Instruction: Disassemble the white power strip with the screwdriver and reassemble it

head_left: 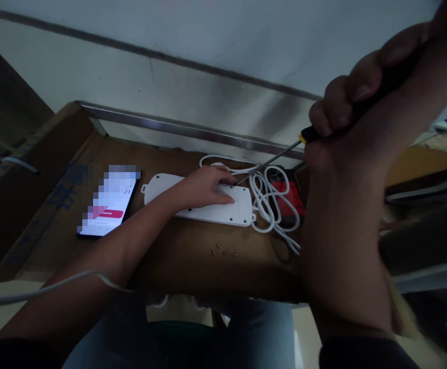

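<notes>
A white power strip lies underside up on the brown cardboard surface, with screw holes along its edges. Across its right half rests my left hand, thumb and fingers spread against the casing. My right hand is wrapped round the dark handle of a screwdriver. The long shaft slants down to the left, and its tip meets the strip at a hole near the left fingertips. Several small screws lie loose in front of the strip. The white cord is coiled at its right end.
A lit phone lies to the left of the strip. Behind the coiled cord is a red and black object. A cardboard wall rises at the left, and a metal rail runs along the back below the pale wall.
</notes>
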A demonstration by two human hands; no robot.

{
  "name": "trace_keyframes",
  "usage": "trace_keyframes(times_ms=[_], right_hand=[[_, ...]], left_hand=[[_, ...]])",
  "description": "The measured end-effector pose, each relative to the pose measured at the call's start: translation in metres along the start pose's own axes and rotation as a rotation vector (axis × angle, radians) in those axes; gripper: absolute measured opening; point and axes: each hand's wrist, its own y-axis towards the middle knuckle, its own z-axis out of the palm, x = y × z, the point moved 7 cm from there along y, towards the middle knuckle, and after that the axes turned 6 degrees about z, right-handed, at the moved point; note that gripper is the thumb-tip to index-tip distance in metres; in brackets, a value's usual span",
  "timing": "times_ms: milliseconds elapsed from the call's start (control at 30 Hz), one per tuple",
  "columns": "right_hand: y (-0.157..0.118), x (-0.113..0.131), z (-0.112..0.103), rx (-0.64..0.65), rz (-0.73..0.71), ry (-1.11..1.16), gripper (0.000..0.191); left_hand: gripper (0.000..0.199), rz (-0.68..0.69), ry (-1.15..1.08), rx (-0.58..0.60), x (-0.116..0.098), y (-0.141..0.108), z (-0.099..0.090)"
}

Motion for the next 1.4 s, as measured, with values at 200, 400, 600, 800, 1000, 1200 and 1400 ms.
trace_keyframes(times_ms=[200, 400, 600, 800, 1000, 1200, 1400], right_hand=[[-0.001, 0.001, 0.003, 0.016, -0.013, -0.055, 0.045], [0.001, 0.001, 0.002, 0.043, -0.031, -0.084, 0.042], [0.002, 0.001, 0.0, 0.049, -0.021, -0.099, 0.043], [-0.003, 0.001, 0.005, 0.101, -0.058, -0.072, 0.04], [-0.001, 0.003, 0.003, 0.061, -0.055, -0.067, 0.043], [-0.011, -0.005, 0.013, 0.16, -0.078, -0.001, 0.043], [-0.022, -0.012, 0.024, 0.314, -0.01, -0.285, 0.054]], left_hand=[[0.041, 0.001, 0.016, 0.001, 0.001, 0.0, 0.0], [0.037, 0.007, 0.007, 0.009, -0.002, 0.0, -0.001], [0.037, 0.006, 0.005, 0.013, -0.002, 0.0, -0.001], [0.038, -0.002, -0.005, 0.007, -0.001, 0.0, 0.0], [0.038, -0.011, -0.013, 0.005, -0.001, 0.0, 0.0], [0.04, -0.012, 0.003, 0.014, -0.001, 0.001, 0.001], [0.04, -0.01, 0.016, 0.016, -0.001, 0.001, 0.001]])
